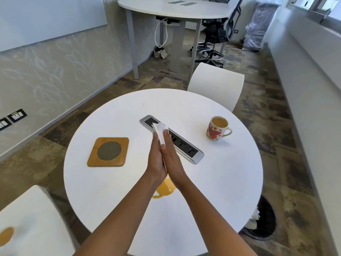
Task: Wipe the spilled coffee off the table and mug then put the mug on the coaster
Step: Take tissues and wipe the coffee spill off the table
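A white mug (217,130) with red hearts stands full of coffee on the right of the round white table (129,209). On the left lies a square wooden coaster (108,152) with a dark mesh centre. A brown coffee spill (164,190) spreads on the table below my wrists. My left hand (156,159) and my right hand (171,159) are pressed palm to palm with straight fingers above the table's middle. A folded white tissue (160,131) is sandwiched between them and sticks out past the fingertips.
A grey socket strip (191,152) runs diagonally across the table's centre, under my fingers. White chairs stand at the far side (215,85) and the near left (27,218). A bin (262,220) with tissues sits on the floor at the right.
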Tool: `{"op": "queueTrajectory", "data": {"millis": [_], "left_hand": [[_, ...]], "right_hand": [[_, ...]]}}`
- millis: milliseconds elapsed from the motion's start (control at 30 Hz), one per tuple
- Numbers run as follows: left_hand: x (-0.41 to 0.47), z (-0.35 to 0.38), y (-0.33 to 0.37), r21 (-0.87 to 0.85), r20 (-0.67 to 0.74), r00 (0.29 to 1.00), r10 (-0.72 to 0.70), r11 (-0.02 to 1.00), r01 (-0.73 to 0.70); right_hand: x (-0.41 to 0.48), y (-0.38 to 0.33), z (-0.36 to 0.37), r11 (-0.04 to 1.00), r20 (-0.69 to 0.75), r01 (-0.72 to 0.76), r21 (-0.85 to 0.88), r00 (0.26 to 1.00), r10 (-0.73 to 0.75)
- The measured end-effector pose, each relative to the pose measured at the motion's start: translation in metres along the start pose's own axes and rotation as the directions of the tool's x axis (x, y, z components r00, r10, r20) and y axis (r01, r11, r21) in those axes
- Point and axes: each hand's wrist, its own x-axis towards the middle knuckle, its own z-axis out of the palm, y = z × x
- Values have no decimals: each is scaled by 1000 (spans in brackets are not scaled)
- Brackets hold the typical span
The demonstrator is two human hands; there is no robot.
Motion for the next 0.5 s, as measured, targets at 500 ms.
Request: {"op": "queueTrajectory", "data": {"millis": [500], "left_hand": [[-6,-63,-21,695,10,999,-53,719,31]], "right_hand": [[-14,48,-6,899,-515,-265,349,747,420]]}}
